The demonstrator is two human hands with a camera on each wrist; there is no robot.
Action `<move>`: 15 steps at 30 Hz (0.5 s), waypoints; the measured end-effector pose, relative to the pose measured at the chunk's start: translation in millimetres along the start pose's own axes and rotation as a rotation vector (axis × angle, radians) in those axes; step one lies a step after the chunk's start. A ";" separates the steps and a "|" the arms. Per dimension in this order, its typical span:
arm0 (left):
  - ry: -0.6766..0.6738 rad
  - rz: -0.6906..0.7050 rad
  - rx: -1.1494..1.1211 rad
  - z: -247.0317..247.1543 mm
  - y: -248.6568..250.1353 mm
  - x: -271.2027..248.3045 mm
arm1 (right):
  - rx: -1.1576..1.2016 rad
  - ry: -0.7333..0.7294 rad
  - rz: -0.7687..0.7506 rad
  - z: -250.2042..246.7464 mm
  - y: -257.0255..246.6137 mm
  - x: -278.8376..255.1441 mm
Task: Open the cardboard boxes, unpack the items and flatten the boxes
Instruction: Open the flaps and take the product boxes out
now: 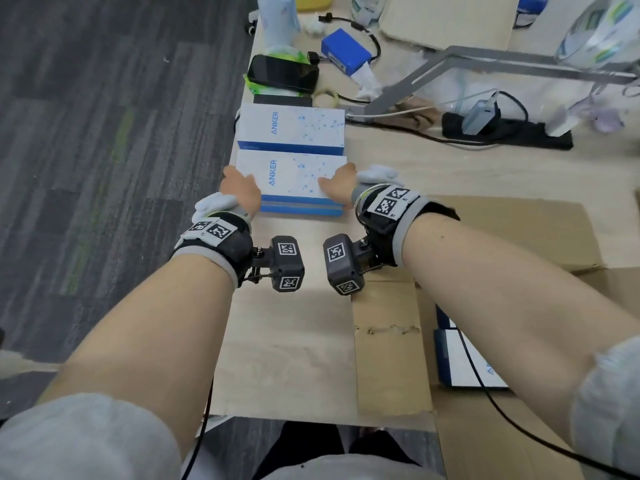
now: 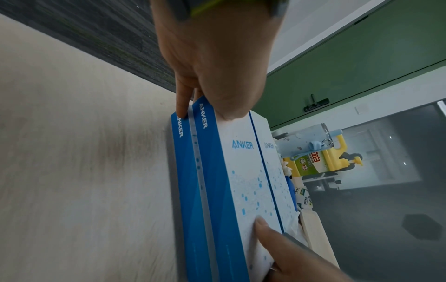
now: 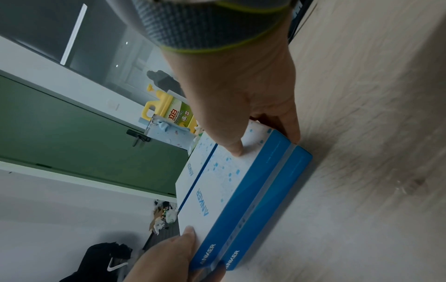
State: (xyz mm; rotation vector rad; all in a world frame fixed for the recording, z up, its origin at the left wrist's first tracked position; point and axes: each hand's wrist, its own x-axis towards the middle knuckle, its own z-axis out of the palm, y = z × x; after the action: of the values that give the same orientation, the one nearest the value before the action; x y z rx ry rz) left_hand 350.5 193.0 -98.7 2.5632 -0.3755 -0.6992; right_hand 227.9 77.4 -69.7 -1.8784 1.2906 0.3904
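Both my hands clamp a stack of two Anker boxes (image 1: pixel 294 183) at 12 o'clock on the desk (image 1: pixel 287 341): left hand (image 1: pixel 242 194), right hand (image 1: pixel 337 187). Another pair (image 1: pixel 292 128) sits behind. Cardboard box (image 1: pixel 519 341) at 4 o'clock is open, items inside (image 1: pixel 464 358), unflattened.

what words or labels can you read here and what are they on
"ANKER": top of the near stack of Anker boxes, held between left hand and right hand.
"ANKER": blue side faces of that stack.
"ANKER": far Anker box.
"R1", "R2": right wrist marker band.
Yellow bottle label: too blurred.
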 end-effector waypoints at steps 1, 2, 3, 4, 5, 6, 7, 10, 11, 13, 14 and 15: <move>0.001 0.010 -0.005 -0.7 0.4 1.7 | -0.026 0.006 0.003 -1.2 -0.6 -0.1; -0.001 0.016 -0.012 -1.1 0.6 4.5 | -0.063 0.012 0.011 -2.3 -0.7 0.6; -0.006 0.017 -0.019 -1.6 0.9 7.6 | -0.099 0.025 0.018 -3.8 -0.9 2.6; -0.006 0.014 -0.024 -1.9 0.3 10.1 | -0.143 0.041 0.019 -5.7 -1.4 2.3; -0.002 0.016 -0.028 -1.9 -1.2 11.0 | -0.168 0.043 0.019 -6.5 -1.1 1.6; 0.002 0.029 -0.030 -0.9 -3.5 11.7 | -0.204 0.027 0.015 -6.7 -1.0 0.4; 0.002 0.043 -0.028 -0.4 -5.4 10.7 | -0.227 0.021 -0.001 -5.9 -0.9 -0.5; 0.029 0.039 -0.032 -2.5 -6.6 1.0 | -0.241 -0.012 -0.017 -5.5 -0.9 -6.2; 0.055 0.031 -0.042 -4.1 -5.0 -3.6 | -0.231 -0.021 -0.022 -7.7 -0.7 -11.7; 0.117 0.049 -0.085 -7.4 1.8 -15.8 | -0.237 -0.028 -0.062 -14.3 -0.2 -22.4; 0.136 0.073 -0.116 -7.4 5.9 -20.1 | -0.216 -0.023 -0.084 -18.1 -1.7 -26.8; 0.146 0.105 -0.142 -6.6 9.7 -26.6 | -0.215 -0.010 -0.112 -22.4 -2.4 -32.8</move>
State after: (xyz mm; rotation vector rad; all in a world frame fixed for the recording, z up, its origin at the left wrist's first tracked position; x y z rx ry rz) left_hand 330.5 196.8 -78.0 2.4228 -0.3938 -0.4799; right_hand 211.8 81.6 -33.6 -2.1148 1.1682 0.4954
